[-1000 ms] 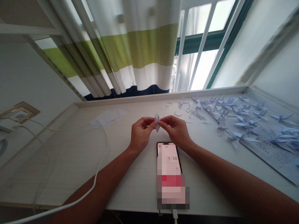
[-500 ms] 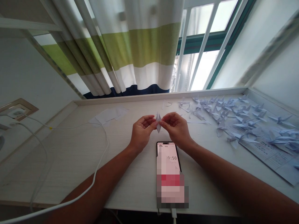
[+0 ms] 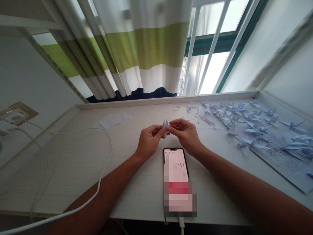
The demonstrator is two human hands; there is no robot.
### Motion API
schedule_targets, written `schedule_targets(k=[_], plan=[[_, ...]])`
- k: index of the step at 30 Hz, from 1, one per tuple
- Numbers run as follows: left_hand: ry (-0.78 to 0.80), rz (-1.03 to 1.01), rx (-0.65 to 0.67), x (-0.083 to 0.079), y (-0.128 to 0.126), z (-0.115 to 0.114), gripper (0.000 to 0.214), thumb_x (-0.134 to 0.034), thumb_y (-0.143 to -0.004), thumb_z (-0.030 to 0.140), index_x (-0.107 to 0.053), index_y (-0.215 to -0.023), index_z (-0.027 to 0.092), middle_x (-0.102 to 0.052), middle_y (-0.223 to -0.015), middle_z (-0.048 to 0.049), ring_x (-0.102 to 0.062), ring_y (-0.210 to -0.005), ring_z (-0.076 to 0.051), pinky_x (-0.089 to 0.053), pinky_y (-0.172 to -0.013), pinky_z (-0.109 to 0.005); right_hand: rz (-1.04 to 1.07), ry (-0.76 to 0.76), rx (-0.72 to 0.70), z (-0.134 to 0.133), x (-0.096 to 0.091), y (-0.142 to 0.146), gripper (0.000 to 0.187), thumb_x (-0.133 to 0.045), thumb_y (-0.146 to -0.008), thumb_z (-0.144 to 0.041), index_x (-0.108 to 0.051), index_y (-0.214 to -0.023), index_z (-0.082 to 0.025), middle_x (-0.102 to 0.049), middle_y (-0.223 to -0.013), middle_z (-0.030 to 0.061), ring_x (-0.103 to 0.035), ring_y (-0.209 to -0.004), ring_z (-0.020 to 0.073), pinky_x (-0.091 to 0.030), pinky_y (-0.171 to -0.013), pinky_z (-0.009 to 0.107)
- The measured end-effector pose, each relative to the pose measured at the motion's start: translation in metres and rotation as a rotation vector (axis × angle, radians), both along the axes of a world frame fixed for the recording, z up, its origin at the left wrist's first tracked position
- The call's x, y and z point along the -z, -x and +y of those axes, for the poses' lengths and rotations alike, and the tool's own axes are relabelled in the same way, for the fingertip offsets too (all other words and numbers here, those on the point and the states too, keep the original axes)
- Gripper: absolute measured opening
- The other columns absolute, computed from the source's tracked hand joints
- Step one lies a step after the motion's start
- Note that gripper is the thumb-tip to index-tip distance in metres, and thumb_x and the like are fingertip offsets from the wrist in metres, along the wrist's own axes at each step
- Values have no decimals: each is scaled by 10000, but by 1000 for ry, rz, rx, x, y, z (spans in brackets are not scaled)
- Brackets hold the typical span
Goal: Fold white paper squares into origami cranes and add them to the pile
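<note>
A small folded piece of pale paper (image 3: 165,126) stands upright between my hands, pinched by the fingertips of both. It is narrow and pointed, and my fingers hide its lower part. My left hand (image 3: 149,141) grips it from the left, and my right hand (image 3: 186,133) reaches in from the right. Just below my hands lies a smartphone (image 3: 176,181) on the desk, showing a timer reading ending in 51. Most of its screen is pixelated.
Several folded paper cranes (image 3: 244,119) lie at the right, some on a printed sheet (image 3: 276,155). Paper scraps (image 3: 193,109) and loose white slips (image 3: 112,119) rest on the pale desk (image 3: 70,169). A white cable (image 3: 99,186) crosses it at the left.
My right fingers have closed in around the paper, and the view has drifted slightly. The phone's timer has gone from 50 to 51.
</note>
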State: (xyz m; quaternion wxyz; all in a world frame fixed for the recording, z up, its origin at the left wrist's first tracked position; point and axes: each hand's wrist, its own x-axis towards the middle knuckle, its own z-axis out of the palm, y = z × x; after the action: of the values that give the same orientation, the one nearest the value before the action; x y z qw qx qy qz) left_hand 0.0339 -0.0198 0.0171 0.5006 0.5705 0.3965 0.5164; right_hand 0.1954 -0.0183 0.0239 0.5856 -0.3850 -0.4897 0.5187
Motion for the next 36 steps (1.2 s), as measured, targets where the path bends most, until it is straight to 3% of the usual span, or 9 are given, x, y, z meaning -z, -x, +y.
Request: schedule_targets(k=[14,21,28,36], plan=[[-8,84,16,2,2,2,326,-714,-894,457,-746,-929,134,-774,-776,-62,-735,-740,-186,-574,-715,-302,-136,-21,-63,1,0,-5,403,-891,-696,-473,-736,-928,-182,-737,-817,44,-710,-724,201,-611,-731,399],[50,83,65,-5,1,-2,335,-735,-873,469,-751,-933,140,-775,-804,-79,-745,-755,-205,-576,-685,-307,-270,-84,-75,0,-3,-7,343,-800,-787,-531,-754,-803,-191,-760,-812,59,-703,-740,207,-583,-726,377],[81,53,31,0,1,0,368,-773,-826,490,-761,-921,134,-777,-833,-80,-726,-693,-189,-595,-727,-348,-532,-194,21,-3,-4,-7,203,-666,-920,-362,-781,-870,-202,-792,-855,66,-721,-813,226,-561,-782,382],[186,14,73,-4,4,0,389,-869,-724,459,-759,-877,118,-775,-775,-93,-738,-752,-210,-571,-725,-328,-545,-229,12,-2,-2,-3,156,-630,-940,-277,-734,-862,-191,-761,-774,40,-706,-739,200,-544,-769,359]])
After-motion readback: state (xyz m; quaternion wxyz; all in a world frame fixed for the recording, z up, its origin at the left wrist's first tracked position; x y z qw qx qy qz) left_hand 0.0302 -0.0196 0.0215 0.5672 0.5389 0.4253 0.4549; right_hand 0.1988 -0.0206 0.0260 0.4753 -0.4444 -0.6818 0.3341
